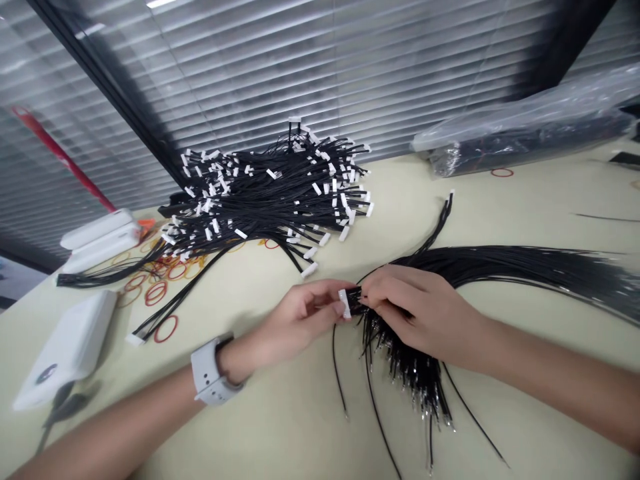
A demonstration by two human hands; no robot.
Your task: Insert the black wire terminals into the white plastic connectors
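Between thumb and fingers, my left hand holds a white connector with several black wires running out of its right side. My right hand pinches black wire close beside that connector; its fingertips partly hide the wire ends. Under and around my right hand lies a big bundle of loose black wires, its near ends fanned out with small metal tips. One short harness with a white end sticks up behind my right hand.
A large pile of black harnesses with white connectors lies at the back. Rubber bands are scattered at left, near a white power bank and white boxes. A plastic-wrapped bundle rests back right, before the blinds.
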